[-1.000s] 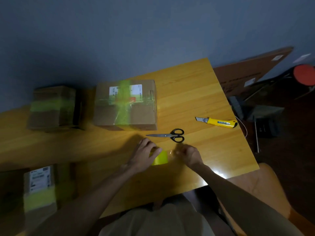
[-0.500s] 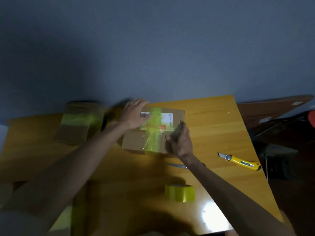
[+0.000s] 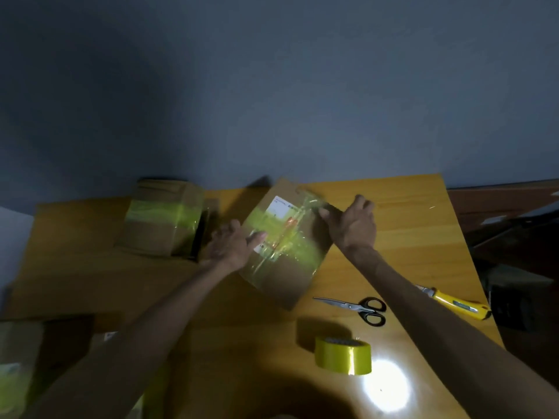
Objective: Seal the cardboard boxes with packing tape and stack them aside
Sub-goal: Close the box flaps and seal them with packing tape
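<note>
— What has shifted in the last half second?

— The taped box has swung round. It lay square to me on the table; now it sits cornerwise and tipped, its taped top facing me. My left hand has slid from the far corner to the left side, and my right hand has gone from the near side up to the far right edge.

— How do your fingers sit on it?

— On the left they wrap the box's side, with one finger lying across the top just below the white label. On the right they hook over the far edge. Both hands grip it. (Whether the low corner rests on the wood, I cannot tell.)

— And the rest, biggest first?

— The table is yellow wood against a grey-blue wall. A second box, banded in yellow-green tape, stands at the far left, near my left hand but apart from the one I hold. A third box sits at the near left corner, in shadow and blurred. The tape roll lies flat close to me, hole upward. The scissors lie between the roll and the held box, black handles to the right. The yellow utility knife lies further right, its blade end partly hidden behind my right forearm.
</note>
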